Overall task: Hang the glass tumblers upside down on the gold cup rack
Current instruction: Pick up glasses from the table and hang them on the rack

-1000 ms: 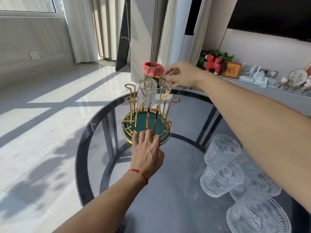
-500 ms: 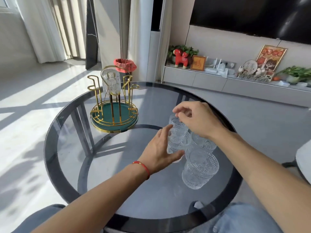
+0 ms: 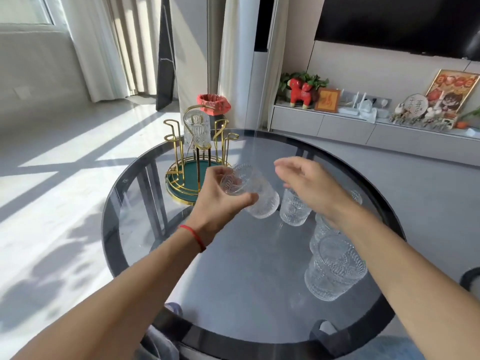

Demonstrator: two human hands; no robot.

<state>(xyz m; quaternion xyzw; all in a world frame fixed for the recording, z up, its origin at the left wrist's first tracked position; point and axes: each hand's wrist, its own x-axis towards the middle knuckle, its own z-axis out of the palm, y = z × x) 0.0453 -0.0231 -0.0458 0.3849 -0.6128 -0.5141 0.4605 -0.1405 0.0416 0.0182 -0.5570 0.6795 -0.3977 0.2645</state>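
The gold cup rack [image 3: 176, 152] with a green round base stands at the far left of the round glass table [image 3: 233, 268]. One glass tumbler [image 3: 197, 131] hangs upside down on it. My left hand [image 3: 220, 201], with a red wrist string, grips another tumbler [image 3: 255, 196], tilted on its side above the table, just right of the rack's base. My right hand [image 3: 309, 185] hovers open beside it, fingers apart, holding nothing. Several more tumblers stand upright on the table's right side, one [image 3: 294, 210] under my right hand, one nearest me [image 3: 335, 268].
A red-lined bin [image 3: 213, 103] stands on the floor behind the rack. A low cabinet [image 3: 363, 131] with ornaments runs along the right wall under a dark screen [image 3: 394, 22]. Curtains hang at the back left. The table's dark rim [image 3: 259, 336] is close to me.
My left hand has lifted one tumbler off the group and tilted it toward the rack. My right hand has let go and opened above the remaining tumblers.
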